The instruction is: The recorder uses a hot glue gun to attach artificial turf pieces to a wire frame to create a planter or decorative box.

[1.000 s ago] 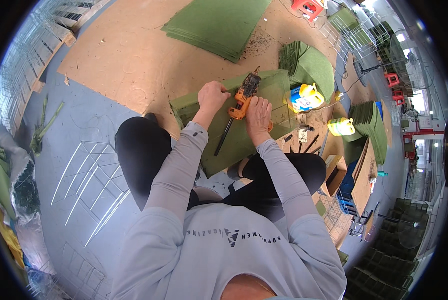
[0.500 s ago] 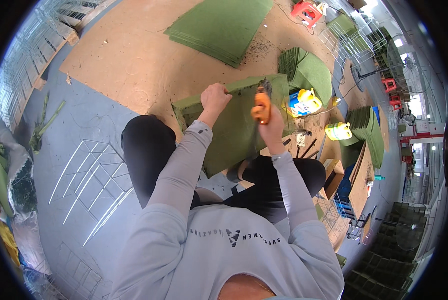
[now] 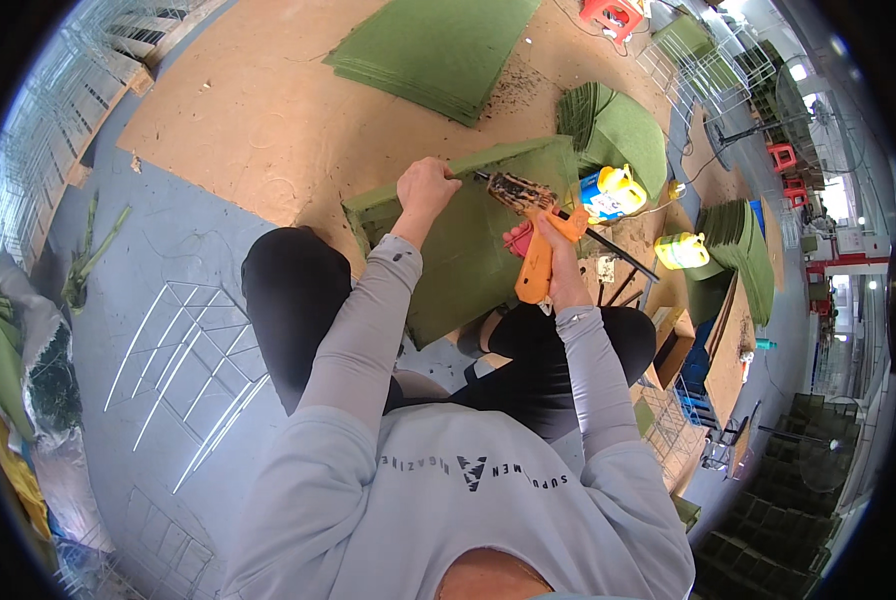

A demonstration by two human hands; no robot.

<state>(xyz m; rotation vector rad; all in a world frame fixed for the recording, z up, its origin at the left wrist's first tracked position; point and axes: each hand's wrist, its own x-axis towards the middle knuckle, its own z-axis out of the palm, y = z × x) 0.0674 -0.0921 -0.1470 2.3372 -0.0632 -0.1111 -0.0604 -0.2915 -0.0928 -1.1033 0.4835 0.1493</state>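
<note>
Head view looks down on a seated person in a grey long-sleeved top and black trousers. Nearest, the right hand (image 3: 558, 265) has its fingers wrapped tight round the grip of an orange hand tool (image 3: 538, 250) — its dark metal nose (image 3: 513, 188) juts up and to the left of those fingers, onto the top edge of a green felt panel (image 3: 468, 245). The panel lies tilted across the person's lap, under and between both hands. The left hand (image 3: 426, 188) sits to the left of the tool's nose, fingers curled together and clamped over the panel's upper edge; whether fingertips touch the nose I cannot tell. A thin dark rod (image 3: 618, 250) runs out to the right from beside the right-hand fingers.

Beyond the right fingers stand a blue-and-yellow container (image 3: 613, 192) and a yellow one (image 3: 682, 250), near each other. Farther off, past the left fingers, a stack of green sheets (image 3: 438, 50) lies on a brown board floor (image 3: 258, 110) — and a curved pile of green pieces (image 3: 618, 130) sits to its right. White wire frames (image 3: 193, 350) lie on the grey floor, well left of the hands.
</note>
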